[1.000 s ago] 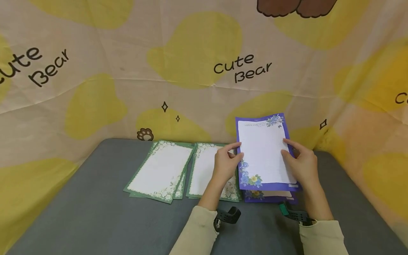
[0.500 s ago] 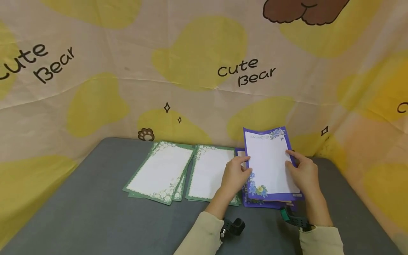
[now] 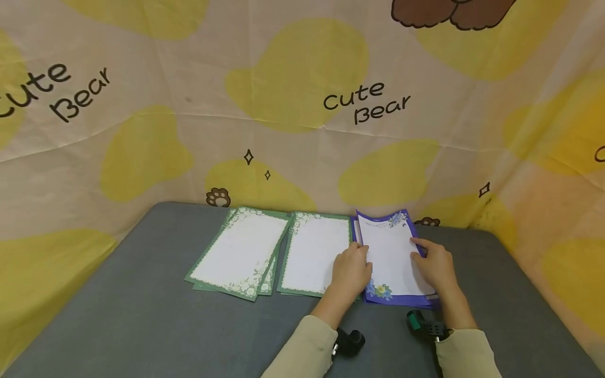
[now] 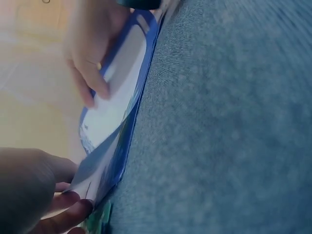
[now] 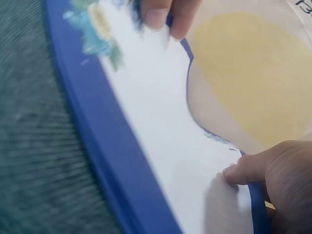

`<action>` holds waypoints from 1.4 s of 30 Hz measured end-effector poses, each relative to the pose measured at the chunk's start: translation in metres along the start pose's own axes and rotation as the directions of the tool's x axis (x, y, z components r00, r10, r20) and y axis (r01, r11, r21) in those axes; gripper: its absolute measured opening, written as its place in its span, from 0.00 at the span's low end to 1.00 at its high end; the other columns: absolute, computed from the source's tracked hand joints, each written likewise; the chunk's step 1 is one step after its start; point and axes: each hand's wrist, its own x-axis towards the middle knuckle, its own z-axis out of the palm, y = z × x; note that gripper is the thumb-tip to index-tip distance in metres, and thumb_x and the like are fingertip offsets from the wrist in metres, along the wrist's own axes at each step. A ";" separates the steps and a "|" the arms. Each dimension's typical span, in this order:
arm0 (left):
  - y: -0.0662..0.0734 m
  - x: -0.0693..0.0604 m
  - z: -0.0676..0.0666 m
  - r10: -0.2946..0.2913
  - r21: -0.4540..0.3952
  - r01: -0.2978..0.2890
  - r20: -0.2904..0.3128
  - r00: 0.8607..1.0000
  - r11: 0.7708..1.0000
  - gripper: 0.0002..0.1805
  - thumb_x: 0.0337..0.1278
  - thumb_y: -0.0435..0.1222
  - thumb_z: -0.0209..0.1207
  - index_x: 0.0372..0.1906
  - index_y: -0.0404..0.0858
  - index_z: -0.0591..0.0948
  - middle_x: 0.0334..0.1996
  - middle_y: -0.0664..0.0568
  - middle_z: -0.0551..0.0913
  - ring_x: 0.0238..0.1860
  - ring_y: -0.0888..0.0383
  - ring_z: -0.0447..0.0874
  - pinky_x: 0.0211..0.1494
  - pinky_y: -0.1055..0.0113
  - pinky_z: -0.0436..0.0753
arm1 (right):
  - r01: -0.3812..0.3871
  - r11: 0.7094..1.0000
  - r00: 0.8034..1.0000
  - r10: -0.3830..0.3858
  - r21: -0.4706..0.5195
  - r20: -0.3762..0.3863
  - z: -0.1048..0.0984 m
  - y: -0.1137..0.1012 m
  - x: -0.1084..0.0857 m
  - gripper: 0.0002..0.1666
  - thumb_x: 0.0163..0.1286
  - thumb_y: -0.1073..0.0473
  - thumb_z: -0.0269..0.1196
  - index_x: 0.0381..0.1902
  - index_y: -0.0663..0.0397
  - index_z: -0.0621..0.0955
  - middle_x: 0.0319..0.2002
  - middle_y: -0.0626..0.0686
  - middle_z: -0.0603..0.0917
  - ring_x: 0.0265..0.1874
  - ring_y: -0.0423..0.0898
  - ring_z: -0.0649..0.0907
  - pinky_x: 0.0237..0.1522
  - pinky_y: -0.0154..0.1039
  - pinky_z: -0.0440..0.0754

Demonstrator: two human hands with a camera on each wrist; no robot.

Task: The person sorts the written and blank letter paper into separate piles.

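A purple-bordered sheet of writing paper (image 3: 389,257) with blue and yellow flowers lies over more purple-bordered sheets (image 3: 353,227), whose edges show at its left. My left hand (image 3: 351,270) pinches its left edge; in the left wrist view that edge bends up between thumb and fingers (image 4: 61,209). On the opposite side my right hand (image 3: 435,265) holds the right edge, thumb on the white face, as the right wrist view shows at the thumb (image 5: 239,173). The sheet's far edge curves upward. How many sheets lie below is hidden.
Left of the purple sheets lies a stack of green-bordered floral paper (image 3: 314,252). Farther left, a second green-bordered stack (image 3: 238,252) is fanned and slanted. All rest on a grey table (image 3: 156,315), with a printed cloth (image 3: 283,94) hanging behind its far edge.
Both hands have lowered the purple-bordered sheet from above onto the purple sheets beneath, after a slight shift right and back left. The green-bordered stacks have stayed put.
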 end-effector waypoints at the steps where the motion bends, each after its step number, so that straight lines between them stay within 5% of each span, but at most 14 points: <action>1: -0.001 0.000 0.001 -0.002 0.007 0.002 -0.001 1.000 1.000 0.19 0.61 0.39 0.66 0.57 0.41 0.86 0.51 0.49 0.86 0.47 0.52 0.88 0.47 0.62 0.85 | -0.010 1.000 1.000 0.010 0.004 0.004 0.002 0.000 0.000 0.26 0.69 0.62 0.59 0.64 0.64 0.79 0.30 0.68 0.84 0.22 0.50 0.71 0.31 0.43 0.69; 5: -0.004 -0.002 0.000 -0.011 0.007 0.011 0.006 1.000 1.000 0.19 0.61 0.38 0.66 0.56 0.40 0.86 0.51 0.48 0.86 0.47 0.52 0.87 0.49 0.63 0.85 | -0.054 0.999 0.998 0.054 -0.005 0.017 0.008 -0.001 -0.001 0.27 0.71 0.61 0.57 0.66 0.63 0.77 0.50 0.73 0.85 0.37 0.66 0.83 0.43 0.55 0.81; 7: -0.005 -0.003 0.000 -0.009 0.011 0.009 0.013 1.000 1.000 0.18 0.61 0.38 0.66 0.56 0.40 0.86 0.51 0.48 0.86 0.47 0.52 0.86 0.49 0.63 0.85 | -0.067 0.998 0.997 0.068 -0.020 0.029 0.010 -0.001 -0.003 0.28 0.71 0.60 0.57 0.67 0.63 0.77 0.63 0.74 0.76 0.56 0.72 0.80 0.57 0.64 0.78; 9: -0.004 -0.003 0.000 -0.005 0.020 0.005 0.018 1.000 1.000 0.18 0.61 0.39 0.66 0.55 0.40 0.86 0.51 0.47 0.86 0.48 0.52 0.86 0.49 0.63 0.85 | -0.066 0.997 0.997 0.067 -0.036 0.024 0.012 0.000 -0.003 0.28 0.70 0.59 0.58 0.67 0.64 0.77 0.64 0.74 0.76 0.64 0.73 0.75 0.64 0.69 0.72; 17: -0.002 -0.002 0.003 -0.044 0.029 0.042 0.046 0.998 0.999 0.18 0.61 0.41 0.66 0.53 0.39 0.87 0.59 0.43 0.84 0.52 0.47 0.85 0.55 0.60 0.84 | -0.059 0.992 0.998 0.058 -0.108 -0.012 0.016 0.005 -0.005 0.26 0.70 0.56 0.61 0.61 0.66 0.80 0.60 0.74 0.79 0.61 0.73 0.76 0.63 0.69 0.71; 24: -0.004 0.000 0.007 -0.064 -0.066 0.065 0.021 0.998 0.996 0.24 0.57 0.41 0.68 0.59 0.41 0.84 0.62 0.42 0.83 0.52 0.46 0.84 0.55 0.59 0.82 | -0.104 0.988 0.995 0.103 -0.110 -0.014 0.014 0.003 -0.006 0.27 0.71 0.54 0.60 0.62 0.64 0.80 0.62 0.73 0.78 0.62 0.73 0.75 0.63 0.69 0.71; 31: -0.009 0.002 0.010 -0.047 -0.119 0.053 0.051 0.998 0.992 0.24 0.56 0.42 0.69 0.59 0.44 0.85 0.64 0.46 0.82 0.52 0.49 0.82 0.53 0.63 0.80 | -0.160 0.978 0.987 0.154 -0.135 -0.055 0.012 0.002 -0.008 0.25 0.70 0.53 0.61 0.59 0.63 0.82 0.59 0.72 0.80 0.57 0.72 0.79 0.49 0.66 0.79; 37: -0.009 -0.001 0.002 -0.053 -0.144 0.061 0.061 0.997 0.988 0.24 0.60 0.42 0.67 0.61 0.43 0.83 0.64 0.46 0.81 0.58 0.48 0.81 0.61 0.59 0.81 | -0.159 0.979 0.987 0.152 -0.130 -0.057 0.014 -0.001 -0.007 0.26 0.69 0.54 0.62 0.59 0.64 0.82 0.59 0.73 0.80 0.56 0.72 0.79 0.47 0.66 0.80; 42: 0.000 -0.004 -0.012 -0.058 -0.194 0.066 0.042 0.997 0.979 0.23 0.62 0.41 0.66 0.61 0.42 0.82 0.64 0.47 0.80 0.61 0.49 0.81 0.61 0.58 0.82 | -0.083 0.993 0.991 0.073 -0.090 -0.115 0.016 -0.013 -0.006 0.24 0.69 0.54 0.61 0.57 0.63 0.83 0.57 0.71 0.82 0.56 0.71 0.79 0.51 0.67 0.79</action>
